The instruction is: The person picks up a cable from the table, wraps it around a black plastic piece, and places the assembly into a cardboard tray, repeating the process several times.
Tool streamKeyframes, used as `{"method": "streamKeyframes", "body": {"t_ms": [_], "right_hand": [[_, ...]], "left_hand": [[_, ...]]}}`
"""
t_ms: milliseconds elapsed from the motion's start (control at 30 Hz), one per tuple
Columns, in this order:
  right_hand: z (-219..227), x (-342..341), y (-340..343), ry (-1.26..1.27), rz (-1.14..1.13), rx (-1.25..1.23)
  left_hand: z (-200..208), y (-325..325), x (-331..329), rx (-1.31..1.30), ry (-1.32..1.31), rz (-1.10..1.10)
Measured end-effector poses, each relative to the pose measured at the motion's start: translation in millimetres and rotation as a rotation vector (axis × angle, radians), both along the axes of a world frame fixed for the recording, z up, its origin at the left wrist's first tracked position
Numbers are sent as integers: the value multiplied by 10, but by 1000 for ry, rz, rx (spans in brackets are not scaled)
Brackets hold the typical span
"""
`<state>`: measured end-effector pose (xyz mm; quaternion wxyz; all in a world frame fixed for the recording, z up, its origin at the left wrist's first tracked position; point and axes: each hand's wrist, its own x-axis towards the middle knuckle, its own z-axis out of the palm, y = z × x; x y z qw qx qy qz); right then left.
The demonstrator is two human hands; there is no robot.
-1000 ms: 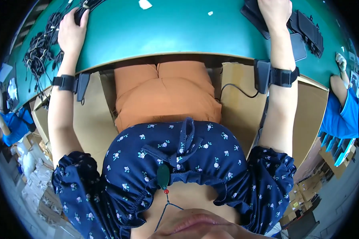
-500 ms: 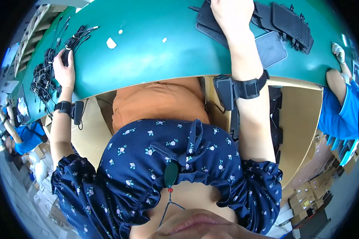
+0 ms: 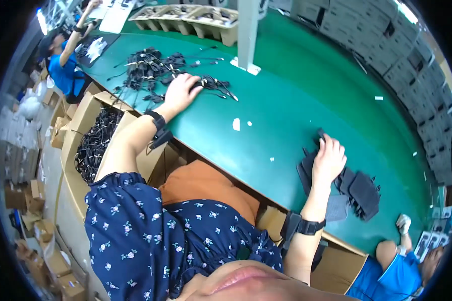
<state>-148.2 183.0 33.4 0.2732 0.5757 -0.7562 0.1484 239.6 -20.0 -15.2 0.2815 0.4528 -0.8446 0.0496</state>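
Factory assembly line: long green worktable (image 3: 286, 100) w/ heaps of black cables (image 3: 150, 65), stacked cardboard cartons (image 3: 407, 65), co-workers alongside.

There is a single view, taken from the wearer's head and looking steeply down past the chin and the flowered blouse onto the green counter (image 3: 286, 100). It is turned toward the wearer's left, so the counter's near edge runs slantwise from upper left to lower right. The fisheye lens bends that edge and darkens the corners. The left hand (image 3: 182, 91) and right hand (image 3: 328, 159) lie close below; co-workers sit far off at both ends.
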Motion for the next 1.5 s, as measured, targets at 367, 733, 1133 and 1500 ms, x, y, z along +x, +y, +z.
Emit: {"method": "streamKeyframes", "body": {"t_ms": [367,733,1133,1500], "right_hand": [[76,-320,55,-17,-48,17],[97,-331,177,-46,-239,163],[38,-341,124,14,-271,122],[9,-333,137,-19,-228,143]], "left_hand": [[124,95,-176,-49,-6,10],[167,150,-21,17,170,-231],[450,215,-884,6,183,-538],[151,174,-953,534,331,-599]]}}
